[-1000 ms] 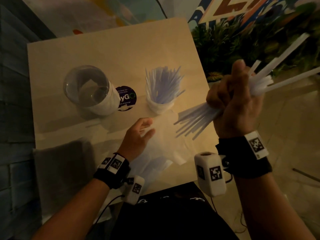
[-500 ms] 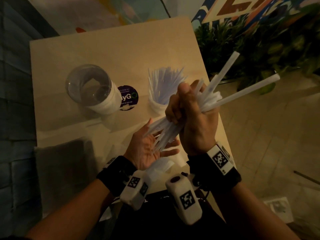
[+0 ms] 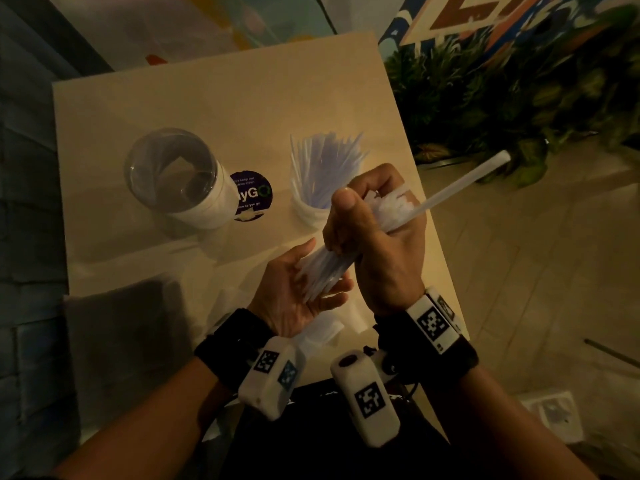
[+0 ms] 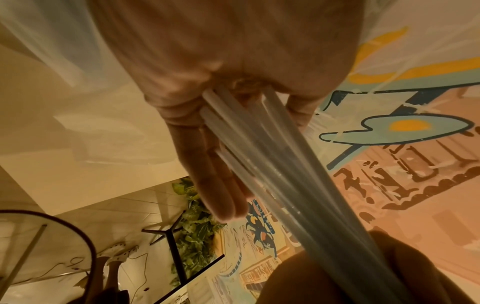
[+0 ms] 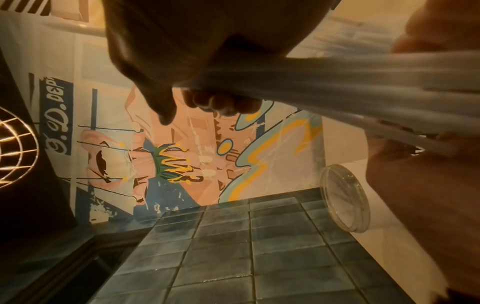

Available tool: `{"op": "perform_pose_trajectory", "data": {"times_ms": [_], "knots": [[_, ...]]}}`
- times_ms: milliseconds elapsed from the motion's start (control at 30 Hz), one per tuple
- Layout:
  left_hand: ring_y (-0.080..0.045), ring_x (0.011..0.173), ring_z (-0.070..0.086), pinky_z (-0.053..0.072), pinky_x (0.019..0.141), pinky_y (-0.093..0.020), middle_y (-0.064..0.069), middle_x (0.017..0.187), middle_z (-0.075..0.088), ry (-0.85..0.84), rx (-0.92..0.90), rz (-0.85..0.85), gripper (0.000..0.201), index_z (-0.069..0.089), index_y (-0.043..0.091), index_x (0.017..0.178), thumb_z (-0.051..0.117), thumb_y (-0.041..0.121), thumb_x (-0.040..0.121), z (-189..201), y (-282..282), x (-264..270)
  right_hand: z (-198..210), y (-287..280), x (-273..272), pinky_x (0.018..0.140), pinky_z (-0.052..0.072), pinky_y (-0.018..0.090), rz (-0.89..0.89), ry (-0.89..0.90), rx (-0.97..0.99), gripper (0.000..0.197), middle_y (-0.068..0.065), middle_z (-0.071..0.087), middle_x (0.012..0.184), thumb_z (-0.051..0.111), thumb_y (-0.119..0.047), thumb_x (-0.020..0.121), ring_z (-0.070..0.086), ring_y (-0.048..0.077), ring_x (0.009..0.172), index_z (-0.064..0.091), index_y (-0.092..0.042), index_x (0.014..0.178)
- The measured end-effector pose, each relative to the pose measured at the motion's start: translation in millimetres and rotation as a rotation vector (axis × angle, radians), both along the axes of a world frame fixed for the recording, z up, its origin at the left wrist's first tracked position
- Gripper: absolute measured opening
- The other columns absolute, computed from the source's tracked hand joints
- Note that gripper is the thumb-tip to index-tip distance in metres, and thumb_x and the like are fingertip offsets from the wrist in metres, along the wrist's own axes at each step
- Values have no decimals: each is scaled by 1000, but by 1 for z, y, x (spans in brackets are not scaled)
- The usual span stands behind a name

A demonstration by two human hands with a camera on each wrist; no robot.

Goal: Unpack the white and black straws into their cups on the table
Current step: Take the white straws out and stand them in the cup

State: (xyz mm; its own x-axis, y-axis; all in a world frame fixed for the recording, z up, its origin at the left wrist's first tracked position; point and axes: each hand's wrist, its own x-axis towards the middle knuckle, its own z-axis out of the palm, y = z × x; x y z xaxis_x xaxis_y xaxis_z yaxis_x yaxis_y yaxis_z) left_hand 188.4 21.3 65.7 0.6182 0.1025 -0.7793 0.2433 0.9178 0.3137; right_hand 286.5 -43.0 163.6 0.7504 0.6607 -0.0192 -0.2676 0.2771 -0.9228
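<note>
My right hand (image 3: 375, 237) grips a bundle of white straws (image 3: 323, 271) above the table's near edge, tilted with its lower ends toward me. One straw (image 3: 467, 180) sticks far out of the top. My left hand (image 3: 294, 292) is open, palm up, and the bundle's lower ends press against it; the left wrist view shows the straws (image 4: 272, 164) meeting the palm beside straight fingers (image 4: 207, 174). A white cup (image 3: 306, 214) behind the hands holds several white straws. To its left stands a clear cup (image 3: 176, 174) with a white band, nothing in it. No black straws are visible.
A round purple sticker (image 3: 251, 195) lies between the cups. Clear plastic wrapping (image 3: 322, 332) lies on the table (image 3: 242, 98) under my wrists. A grey pad (image 3: 121, 341) covers the near left corner. Plants (image 3: 502, 98) stand past the table's right edge.
My right hand brought the bundle left and down onto my left palm, which turned upward to meet it. Most protruding straws have slid level; one still sticks out.
</note>
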Motion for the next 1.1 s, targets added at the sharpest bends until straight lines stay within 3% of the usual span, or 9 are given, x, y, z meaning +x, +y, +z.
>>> {"op": "perform_pose_trajectory", "data": {"times_ms": [133,267,367,433,567,767,967,1033,1100], "knots": [[-19,62,64,51,50,-26,-9,73,68,-48,3,-18,47,79,14,73,41,34,95,0,-3,-2,-2,-5,3,48,43,31,35,-12,-4,18,0,55,54,67,-18,81,48,22,42,52,-10,76],[-11,47,47,33,42,-17,-6,60,54,-85,-1,-118,13,59,7,71,56,18,78,1,-4,-1,-8,-7,4,48,43,37,92,-32,-64,22,6,54,52,68,-18,83,49,28,42,53,-8,71],[-7,36,37,27,36,-15,-3,53,44,-105,-22,-121,11,44,9,74,51,15,80,-8,-5,-2,-20,-7,2,49,46,46,158,-68,-192,32,10,54,50,67,-22,87,51,36,44,53,-4,65],[-6,35,35,27,35,-15,-2,52,42,-91,14,-135,14,44,9,74,50,16,85,-9,-5,-2,-25,-7,2,48,41,43,144,-58,-200,34,2,51,48,64,-25,90,47,30,42,52,-11,62],[-10,44,50,38,40,-17,-6,59,56,62,247,-163,30,57,9,77,42,20,101,-8,0,2,-18,1,20,50,34,27,60,-49,-109,40,-13,46,50,54,-18,97,39,11,42,56,-29,59],[-19,68,63,50,61,-27,-8,73,65,140,589,-110,22,59,9,81,52,21,98,-19,25,-4,3,39,76,49,38,30,-178,-212,43,37,-8,48,52,50,-8,99,42,17,42,51,-25,66],[-18,72,61,49,63,-26,-6,73,65,248,879,-40,16,60,15,77,64,16,92,-33,41,-2,-38,78,93,57,49,34,-127,-411,-218,26,17,56,60,65,-17,93,55,26,52,54,-9,70],[-14,75,61,49,66,-22,0,80,64,265,948,-4,11,59,17,84,70,17,88,-36,44,1,-51,82,93,61,52,30,-73,-460,-322,26,13,63,70,72,-23,88,62,20,61,58,-3,79],[-9,89,61,48,73,-20,3,97,63,270,1011,-22,27,59,17,100,77,24,82,-41,48,5,-57,79,95,67,51,23,-76,-510,-388,30,5,66,83,76,-29,85,63,12,74,60,-4,92]]}}
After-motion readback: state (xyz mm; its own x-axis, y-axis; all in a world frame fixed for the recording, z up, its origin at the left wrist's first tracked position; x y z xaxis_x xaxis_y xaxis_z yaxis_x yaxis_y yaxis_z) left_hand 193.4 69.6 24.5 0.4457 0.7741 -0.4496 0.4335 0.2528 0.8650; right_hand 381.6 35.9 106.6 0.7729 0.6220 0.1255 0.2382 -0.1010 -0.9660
